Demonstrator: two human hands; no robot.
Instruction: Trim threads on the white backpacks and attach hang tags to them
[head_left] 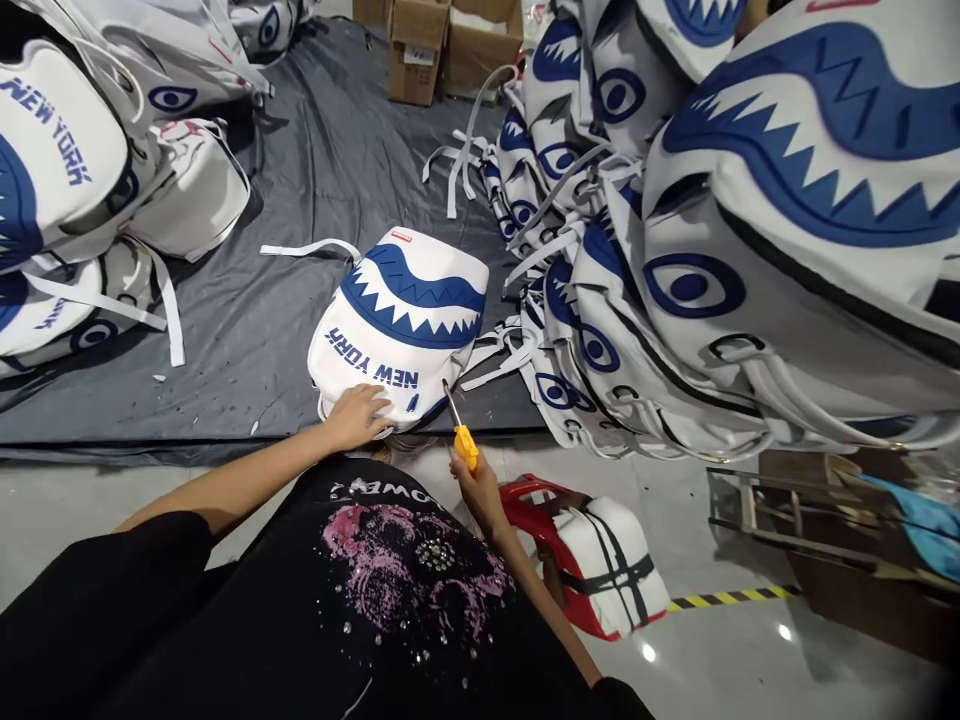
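Observation:
A white backpack (397, 325) with a blue shark mouth and NEW YORK lettering lies on the grey-covered table, its lettered end towards me. My left hand (358, 416) rests on its near left edge, fingers spread over the white surface below the lettering. My right hand (478, 485) is closed around the yellow handle of a thin metal-tipped tool (465, 446). The tip of the tool is at the bag's near right edge. One white strap extends from the bag's left side.
Piled shark backpacks (690, 290) stand high on the right, and more white bags (67, 150) lie at the left. Cardboard boxes (414, 50) stand at the far edge of the grey cloth (300, 180). A red and white seat (607, 560) is below the table.

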